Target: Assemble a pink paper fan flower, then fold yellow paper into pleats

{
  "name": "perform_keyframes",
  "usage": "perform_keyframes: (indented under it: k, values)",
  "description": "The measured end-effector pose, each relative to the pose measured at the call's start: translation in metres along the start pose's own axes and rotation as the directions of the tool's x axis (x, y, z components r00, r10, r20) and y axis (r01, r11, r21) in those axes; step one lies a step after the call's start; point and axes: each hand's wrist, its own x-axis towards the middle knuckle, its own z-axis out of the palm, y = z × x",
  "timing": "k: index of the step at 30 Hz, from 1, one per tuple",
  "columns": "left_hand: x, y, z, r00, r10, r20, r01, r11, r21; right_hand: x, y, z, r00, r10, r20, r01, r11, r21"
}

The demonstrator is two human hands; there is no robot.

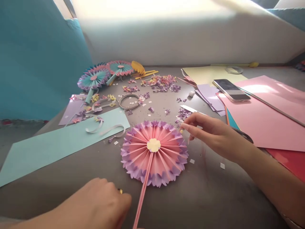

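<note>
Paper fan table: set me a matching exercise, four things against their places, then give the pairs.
Things:
1. phone
2. tape roll
3. left hand
4. right hand

Places:
A. at the rim of the fan
B. beside the stick
C. on the pink sheet
D. among scraps

Pairs: 1-C, 2-D, 3-B, 4-A

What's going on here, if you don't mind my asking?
A person is working over a pleated paper fan, pink with lilac edging, lying on a grey table. Their right hand pinches a tiny paper bit in its fingers at the fan's rim. Their left hand sits beside the fan's pink stick. Two teal-and-pink paper fans lie beyond.
</note>
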Motion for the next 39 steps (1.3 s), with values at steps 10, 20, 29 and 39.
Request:
perform_keyframes:
  k: [10,20,29,39]
  values:
    - [0.017,0.006,-0.027,0.999,-0.017,0.045,0.017,1.000,-0.002,-0.024,-0.021,-0.008,0.977,-0.205,-0.065,0.190,0.964,-0.184]
    - [0.083,-0.021,-0.057,0.980,-0.076,-0.186,0.156,0.870,0.468,0.001,-0.030,0.022,0.929,-0.085,0.359,0.064,0.995,0.072]
    - [0.113,-0.019,-0.022,0.942,-0.162,-0.294,0.248,0.925,0.287,0.045,-0.008,0.077,0.994,-0.034,0.104,-0.005,0.937,0.348]
    - [0.111,-0.041,-0.030,0.967,-0.172,-0.188,0.090,0.920,-0.382,0.052,0.001,0.066,0.988,-0.138,-0.075,0.148,0.977,0.152]
